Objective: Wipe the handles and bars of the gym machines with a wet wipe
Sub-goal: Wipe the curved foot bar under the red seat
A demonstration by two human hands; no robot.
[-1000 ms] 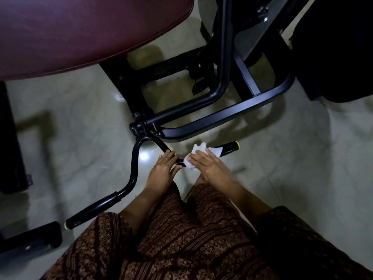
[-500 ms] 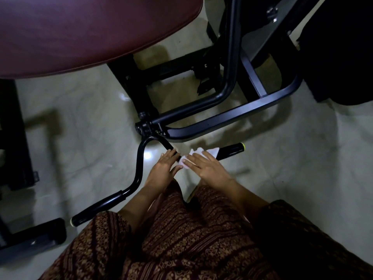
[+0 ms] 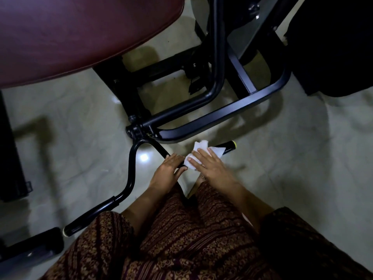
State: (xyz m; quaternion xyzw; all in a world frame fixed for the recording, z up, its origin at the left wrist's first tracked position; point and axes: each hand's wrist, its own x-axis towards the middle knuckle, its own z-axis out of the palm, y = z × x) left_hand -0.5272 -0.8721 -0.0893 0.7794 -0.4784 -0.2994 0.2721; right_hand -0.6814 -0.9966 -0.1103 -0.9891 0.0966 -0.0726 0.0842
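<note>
A gym: padded maroon seat, black machine frame, tiled floor.

Wipe draped on bar beside grip — right hand on wipe, left hand just left on bar.

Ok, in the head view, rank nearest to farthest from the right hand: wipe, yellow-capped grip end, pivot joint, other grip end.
1. wipe, under the right hand, on the bar.
2. yellow-capped grip end, just right of its fingertips.
3. pivot joint, up and left.
4. other grip end, far lower left.
</note>
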